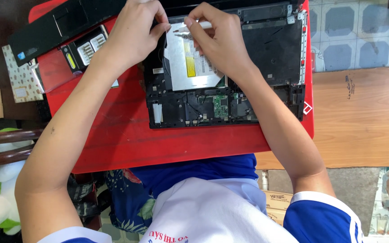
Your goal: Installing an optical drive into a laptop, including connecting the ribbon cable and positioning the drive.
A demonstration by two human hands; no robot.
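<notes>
On red table [127,144]: opened laptop chassis [223,105].
Optical drive [190,67]: seated in chassis.
Right hand [221,42]: fingers pinching white screwdriver [199,26].
Left hand [133,33]: fingertips pressed together, steadying tip.
Risk: tip slipping could scratch green circuit board [220,105].

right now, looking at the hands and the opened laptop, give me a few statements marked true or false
1. The opened laptop base lies on a red table. True.
2. The right hand holds a white-handled tool over the silver optical drive. True.
3. The left hand rests on the wooden board at the side. False: it is up at the drive's top edge, close to the tool's tip.
4. The green circuit board lies outside the laptop, on the floor. False: it sits inside the base, below the drive.
5. A detached black panel lies at the table's far left corner. True.
</notes>
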